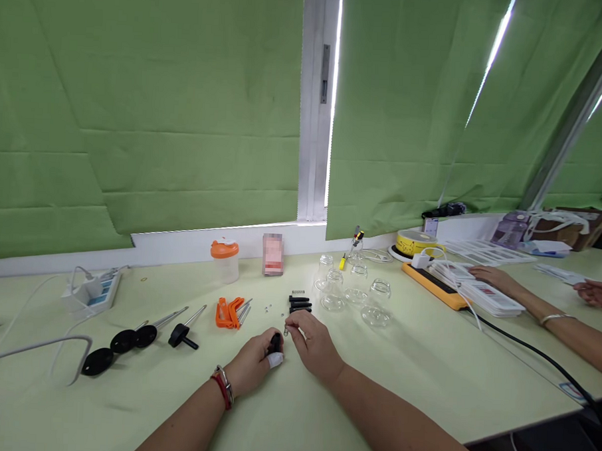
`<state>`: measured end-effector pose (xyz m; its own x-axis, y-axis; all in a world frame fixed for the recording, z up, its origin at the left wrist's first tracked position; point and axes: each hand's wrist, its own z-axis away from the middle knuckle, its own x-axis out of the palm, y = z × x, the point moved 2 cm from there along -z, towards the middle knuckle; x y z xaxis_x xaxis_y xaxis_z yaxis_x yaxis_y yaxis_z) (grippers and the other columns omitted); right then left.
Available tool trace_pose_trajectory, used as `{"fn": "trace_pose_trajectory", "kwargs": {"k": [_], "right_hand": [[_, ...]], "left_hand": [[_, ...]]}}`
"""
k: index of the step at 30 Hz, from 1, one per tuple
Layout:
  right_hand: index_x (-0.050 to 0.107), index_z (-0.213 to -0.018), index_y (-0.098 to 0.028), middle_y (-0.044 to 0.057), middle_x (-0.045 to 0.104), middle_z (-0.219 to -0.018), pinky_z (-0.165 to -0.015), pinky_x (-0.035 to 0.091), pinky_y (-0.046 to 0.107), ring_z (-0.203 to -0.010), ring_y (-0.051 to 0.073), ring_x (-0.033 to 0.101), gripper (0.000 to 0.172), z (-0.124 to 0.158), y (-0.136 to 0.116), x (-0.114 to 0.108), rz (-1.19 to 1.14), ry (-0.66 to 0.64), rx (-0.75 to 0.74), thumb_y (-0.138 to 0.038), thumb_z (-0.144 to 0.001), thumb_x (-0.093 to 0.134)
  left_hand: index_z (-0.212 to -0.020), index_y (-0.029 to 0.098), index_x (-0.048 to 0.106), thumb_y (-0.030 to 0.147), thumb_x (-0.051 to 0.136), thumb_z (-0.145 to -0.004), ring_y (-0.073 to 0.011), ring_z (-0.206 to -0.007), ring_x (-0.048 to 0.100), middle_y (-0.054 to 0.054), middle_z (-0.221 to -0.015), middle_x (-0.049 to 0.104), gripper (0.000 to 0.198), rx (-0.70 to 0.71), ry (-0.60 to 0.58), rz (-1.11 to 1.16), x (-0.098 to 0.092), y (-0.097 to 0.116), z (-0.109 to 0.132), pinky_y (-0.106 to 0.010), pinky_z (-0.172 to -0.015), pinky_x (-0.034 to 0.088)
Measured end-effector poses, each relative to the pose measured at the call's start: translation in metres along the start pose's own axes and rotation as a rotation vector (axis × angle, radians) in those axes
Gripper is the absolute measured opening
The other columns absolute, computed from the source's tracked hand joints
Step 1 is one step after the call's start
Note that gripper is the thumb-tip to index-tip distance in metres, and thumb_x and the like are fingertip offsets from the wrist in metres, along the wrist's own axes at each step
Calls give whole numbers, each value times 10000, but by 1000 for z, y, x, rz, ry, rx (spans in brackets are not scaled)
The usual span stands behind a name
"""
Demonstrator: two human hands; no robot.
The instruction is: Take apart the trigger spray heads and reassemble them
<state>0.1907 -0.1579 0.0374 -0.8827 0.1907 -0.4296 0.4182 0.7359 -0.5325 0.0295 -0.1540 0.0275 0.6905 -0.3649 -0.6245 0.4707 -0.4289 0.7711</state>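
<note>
My left hand (253,363) is closed round a small black part (275,342), with a bit of white material (275,360) showing at the thumb. Close beside it, my right hand (316,342) pinches a small metal spring (286,331) between thumb and fingertips. Just beyond the right hand lie several black rod-like parts (300,304) and another spring (298,292). A few tiny metal bits (267,308) are scattered to their left. Orange handle-like pieces (229,313) with metal shafts rest farther left, near black pieces with metal shafts (180,335).
Several clear glass jars (377,302) stand right of centre. Behind are an orange-lidded cup (225,261) and a propped phone (273,255). An orange power strip (434,286) and cables lie right. Another person's hand (493,277) rests on white trays (492,298).
</note>
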Motion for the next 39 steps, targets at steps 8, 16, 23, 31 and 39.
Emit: {"fn": "trace_pose_trajectory", "kwargs": {"k": [8,16,23,31,39], "right_hand": [[553,-922,-201,52,595,-889,-759,460,287,-841,158,550,150,-1,-6,-2,-5,21,-21,-146,-879,420],[558,-945,-209,54,601,-905,-780,468,293,-865,160,558,151,-1,-7,-1,-30,44,-40,-152,-873,438],[558,-949,-208,53,604,-913,-790,467,288,-873,154,558,150,0,-8,0,-43,42,-46,-151,-874,441],[554,-868,-204,51,592,-868,-739,463,287,-827,161,555,140,-1,-10,1,-11,50,-35,-152,-871,424],[545,-834,-200,41,581,-828,-702,446,277,-782,157,538,125,0,-4,4,22,48,6,-133,-851,441]], "left_hand": [[-819,206,446,217,463,-772,-139,-697,437,17,-747,499,52,0,7,-8,0,0,-1,-249,-650,385],[-811,208,441,222,466,-775,-138,-692,432,23,-743,492,46,13,0,-8,-1,0,-1,-254,-650,380],[-800,206,435,239,468,-775,-135,-681,415,25,-729,475,53,16,0,10,0,1,0,-252,-638,376],[-794,206,430,272,464,-785,-142,-687,419,15,-732,480,75,20,13,0,0,-1,-1,-260,-648,386],[-787,203,434,279,480,-775,-143,-684,433,10,-733,495,90,-2,21,-16,0,-1,-2,-257,-650,394]]}}
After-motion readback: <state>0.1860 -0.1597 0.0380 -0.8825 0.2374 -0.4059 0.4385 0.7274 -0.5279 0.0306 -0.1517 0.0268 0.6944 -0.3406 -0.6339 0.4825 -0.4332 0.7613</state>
